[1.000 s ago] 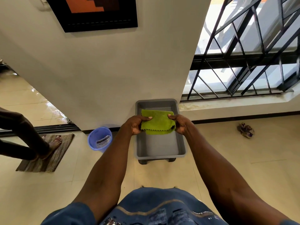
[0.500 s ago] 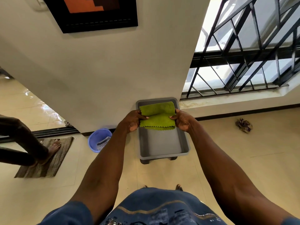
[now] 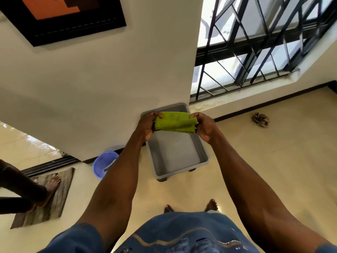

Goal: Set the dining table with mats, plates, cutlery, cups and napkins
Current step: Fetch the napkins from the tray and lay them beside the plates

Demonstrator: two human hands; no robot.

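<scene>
Green napkin: folded, held in the air above grey tub on floor. Left hand and right hand: arms outstretched, fingers curled, gripping opposite ends.

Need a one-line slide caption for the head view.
Left hand and right hand grip a folded green napkin by its ends above a grey tub on the floor.
</scene>
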